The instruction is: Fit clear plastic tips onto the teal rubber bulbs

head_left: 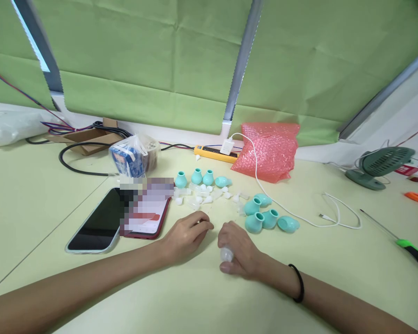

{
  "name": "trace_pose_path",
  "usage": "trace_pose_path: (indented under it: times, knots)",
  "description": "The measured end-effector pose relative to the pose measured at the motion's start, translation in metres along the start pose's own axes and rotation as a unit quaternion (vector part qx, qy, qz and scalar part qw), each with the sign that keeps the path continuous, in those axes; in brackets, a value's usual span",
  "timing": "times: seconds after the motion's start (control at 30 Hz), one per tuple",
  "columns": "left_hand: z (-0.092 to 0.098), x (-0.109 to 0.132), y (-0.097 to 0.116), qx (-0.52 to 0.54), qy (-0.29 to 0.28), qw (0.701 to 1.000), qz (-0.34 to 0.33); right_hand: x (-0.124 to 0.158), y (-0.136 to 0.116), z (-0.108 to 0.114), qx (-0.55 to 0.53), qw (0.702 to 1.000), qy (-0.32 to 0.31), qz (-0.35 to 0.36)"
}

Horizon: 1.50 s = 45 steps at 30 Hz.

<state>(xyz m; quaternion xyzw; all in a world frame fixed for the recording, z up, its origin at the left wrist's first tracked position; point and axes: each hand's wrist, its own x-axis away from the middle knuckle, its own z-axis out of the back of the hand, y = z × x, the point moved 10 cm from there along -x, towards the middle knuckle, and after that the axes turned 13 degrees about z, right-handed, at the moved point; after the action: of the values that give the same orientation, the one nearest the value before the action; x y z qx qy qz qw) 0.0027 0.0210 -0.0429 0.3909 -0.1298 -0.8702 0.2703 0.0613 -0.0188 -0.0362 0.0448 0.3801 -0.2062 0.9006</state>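
In my right hand (238, 250), the fingers curl round a small clear plastic piece (226, 253), whose rounded end shows between thumb and fingers; the rest is hidden. To its left, my left hand (188, 232) rests on the table, fingers loosely bent and slightly apart, with nothing visible in them. Beyond the hands lies a scatter of small white and clear plastic pieces (207, 199). Several turquoise bulb-shaped pieces (254, 222) with round openings sit just past my right hand, some upright, some on their sides. More turquoise bulbs (197, 176) form a row farther back.
Left of my left hand lie a dark-screened phone (95, 225) and a lit phone (149, 215). A yellow power strip (216, 153), pink bubble-wrap bag (268, 150) and bagged blue package (127, 160) line the back. Rightward are a white cable (299, 218), green fan (383, 162) and screwdriver (404, 243).
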Motion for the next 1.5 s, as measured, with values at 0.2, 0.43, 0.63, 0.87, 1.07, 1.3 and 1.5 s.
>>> trace_pose_path:
  times: [0.2, 0.43, 0.63, 0.87, 1.07, 1.3, 1.5]
  knots:
    - [0.017, -0.004, 0.009, 0.085, 0.025, 0.996, -0.010, 0.025, 0.038, -0.035, -0.268, 0.921, -0.022, -0.283]
    - [0.030, 0.002, 0.022, 0.113, 0.083, 0.989, -0.046, 0.040, 0.061, -0.043, -0.358, 0.817, 0.044, -0.449]
    - [0.019, 0.010, 0.026, 0.124, 0.057, 0.987, -0.079, 0.051, 0.052, -0.061, -0.463, 0.720, 0.017, -0.517]
    - [0.010, -0.005, -0.008, 0.200, 0.009, 0.973, 0.113, 0.042, 0.051, -0.059, -0.516, 0.722, 0.062, -0.457]
    - [0.017, -0.006, -0.005, 0.197, 0.031, 0.975, 0.101, 0.035, 0.061, -0.034, -0.287, 0.877, 0.033, -0.383]
    - [0.012, -0.006, -0.019, 0.192, 0.010, 0.963, 0.187, 0.044, 0.071, -0.036, -0.378, 0.808, 0.098, -0.441]
    - [0.012, -0.006, -0.021, 0.212, 0.012, 0.957, 0.198, 0.042, 0.068, -0.038, -0.395, 0.806, 0.100, -0.430]
